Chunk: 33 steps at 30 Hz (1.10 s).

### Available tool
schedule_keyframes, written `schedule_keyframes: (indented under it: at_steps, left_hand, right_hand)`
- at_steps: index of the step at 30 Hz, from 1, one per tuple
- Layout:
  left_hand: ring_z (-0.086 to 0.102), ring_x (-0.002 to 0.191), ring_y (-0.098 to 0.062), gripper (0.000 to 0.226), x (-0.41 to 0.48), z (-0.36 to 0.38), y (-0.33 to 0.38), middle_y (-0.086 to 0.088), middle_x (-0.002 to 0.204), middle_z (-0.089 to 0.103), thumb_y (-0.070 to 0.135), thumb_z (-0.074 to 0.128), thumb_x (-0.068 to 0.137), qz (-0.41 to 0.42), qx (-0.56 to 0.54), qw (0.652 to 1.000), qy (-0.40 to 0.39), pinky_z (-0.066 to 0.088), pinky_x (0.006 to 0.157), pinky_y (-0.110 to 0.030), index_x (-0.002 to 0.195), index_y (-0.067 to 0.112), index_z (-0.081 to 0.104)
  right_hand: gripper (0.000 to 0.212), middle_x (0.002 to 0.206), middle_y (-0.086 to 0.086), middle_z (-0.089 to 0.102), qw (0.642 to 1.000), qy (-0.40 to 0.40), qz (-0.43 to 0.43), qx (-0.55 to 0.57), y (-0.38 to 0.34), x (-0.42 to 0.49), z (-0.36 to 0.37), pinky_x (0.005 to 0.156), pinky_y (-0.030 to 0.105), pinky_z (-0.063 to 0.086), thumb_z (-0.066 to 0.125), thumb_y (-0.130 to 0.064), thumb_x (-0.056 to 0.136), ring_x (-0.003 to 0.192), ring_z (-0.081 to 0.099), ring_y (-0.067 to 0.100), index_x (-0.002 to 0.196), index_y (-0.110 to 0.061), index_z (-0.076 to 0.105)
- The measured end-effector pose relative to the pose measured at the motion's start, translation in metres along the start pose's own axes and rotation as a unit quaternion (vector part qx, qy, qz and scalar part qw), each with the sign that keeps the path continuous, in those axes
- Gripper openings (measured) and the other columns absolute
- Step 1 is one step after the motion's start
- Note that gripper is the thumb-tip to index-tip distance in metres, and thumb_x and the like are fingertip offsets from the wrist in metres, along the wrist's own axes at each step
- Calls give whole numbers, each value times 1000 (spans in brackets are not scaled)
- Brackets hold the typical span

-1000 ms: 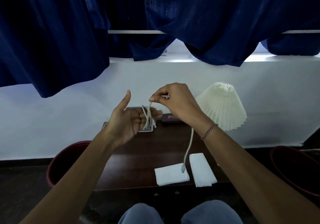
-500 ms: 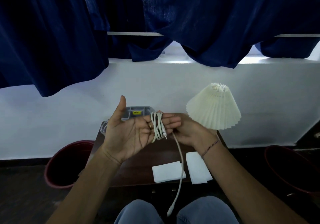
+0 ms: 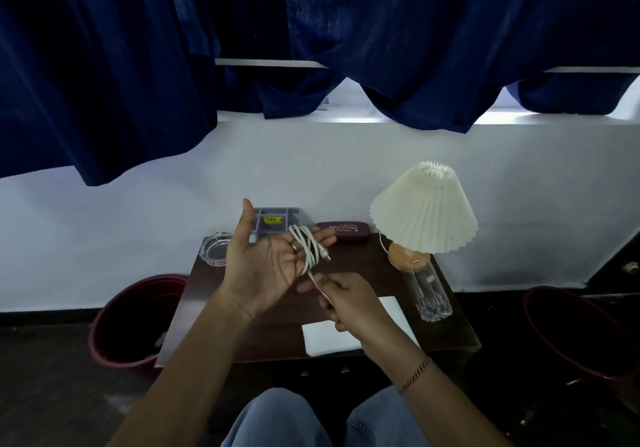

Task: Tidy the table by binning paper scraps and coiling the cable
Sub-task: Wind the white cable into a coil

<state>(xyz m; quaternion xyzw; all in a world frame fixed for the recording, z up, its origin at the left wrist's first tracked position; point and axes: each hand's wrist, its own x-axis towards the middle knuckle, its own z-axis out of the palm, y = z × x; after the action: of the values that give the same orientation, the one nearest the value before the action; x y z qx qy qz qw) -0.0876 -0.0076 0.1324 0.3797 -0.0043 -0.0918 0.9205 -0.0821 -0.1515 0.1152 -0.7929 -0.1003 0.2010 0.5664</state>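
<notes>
White cable — thin, smooth, looped several turns around the fingers of the left hand, palm up, fingers spread, thumb raised; one plug end pokes out by the fingertips. Right hand pinches the trailing strand below the coil. Half a second ago the right hand sat behind the left fingers and the tail dangled to the lap (now gathered up). Two flat paper sheets on the dark glossy table; pleated lamp at right.

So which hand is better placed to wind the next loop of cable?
The right hand: it pinches the loose cable strand just below the coil. The left hand is the open former, loops around its fingers.
</notes>
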Motion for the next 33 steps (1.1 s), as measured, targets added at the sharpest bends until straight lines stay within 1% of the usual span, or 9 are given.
schedule_keyframes:
  at_steps: [6, 10, 14, 19, 23, 25, 27, 30, 33]
  left_hand:
    - [49, 126, -31, 99, 3, -5, -2, -28, 133, 50, 71, 16, 83, -6, 86, 993, 82, 38, 105, -37, 134, -11, 37]
    - [59, 113, -32, 98, -2, -12, -3, -29, 125, 56, 72, 21, 82, -25, 93, 992, 83, 48, 97, -38, 131, -9, 43]
    - [53, 121, -38, 96, -6, -12, -12, -32, 127, 54, 70, 31, 76, -78, 118, 990, 21, 31, 111, -46, 125, -9, 50]
    - [48, 126, -38, 87, -12, -10, -14, -32, 128, 54, 69, 38, 75, -131, 111, 982, -79, 35, 110, -42, 120, -3, 59]
    - [49, 125, -39, 91, -18, -12, -11, -31, 127, 55, 68, 36, 76, -133, 68, 980, -130, 44, 104, -36, 122, -8, 54]
    - [53, 122, -37, 90, -19, -13, -9, -30, 125, 57, 68, 34, 77, -115, 52, 984, -125, 49, 98, -33, 122, -8, 55]
    - [55, 120, -34, 90, -18, -14, -9, -29, 125, 57, 67, 34, 78, -88, 22, 992, -89, 51, 94, -31, 122, -9, 54]
    - [55, 121, -32, 91, -14, -18, -11, -29, 129, 54, 65, 35, 78, -37, -19, 999, -20, 49, 98, -35, 128, -11, 45]
    - [53, 124, -32, 94, -11, -22, -15, -29, 130, 53, 65, 37, 76, -8, -40, 999, 36, 41, 106, -37, 131, -12, 38]
  right_hand:
    - [17, 83, -4, 72, 967, 36, -113, -224, -18, -11, -18, 71, 30, 46, 58, -35, 86, 80, 62, 12, 89, -28, 73]
    - [20, 85, -4, 74, 928, 100, -154, -324, -39, -3, -35, 65, 28, 47, 65, -47, 78, 80, 64, 15, 87, -32, 73]
    - [23, 78, -7, 72, 903, 141, -197, -355, -53, 12, -45, 52, 20, 37, 75, -49, 66, 67, 55, 8, 76, -29, 73]
    - [22, 62, -16, 63, 951, 54, -146, -265, -53, 41, -55, 62, 22, 47, 85, -42, 52, 66, 57, -1, 55, -32, 66]
    - [11, 62, -12, 68, 995, -56, -78, -40, -29, 52, -53, 57, 8, 44, 80, -21, 68, 54, 57, -6, 64, -25, 70]
    - [14, 57, -9, 68, 992, -83, -40, 85, -7, 55, -45, 45, 8, 42, 66, -8, 81, 47, 54, -2, 72, -18, 69]
    - [21, 57, -6, 67, 981, -88, -5, 171, 14, 54, -35, 47, 11, 43, 53, 1, 88, 49, 55, 1, 80, -13, 67]
    - [14, 62, -2, 66, 983, -55, 15, 174, 38, 43, -12, 46, 11, 42, 56, -3, 88, 48, 54, 0, 93, -6, 68]
    - [25, 74, -1, 58, 998, 5, -20, 67, 48, 30, 9, 49, 11, 45, 54, 1, 89, 55, 53, 4, 112, 0, 62]
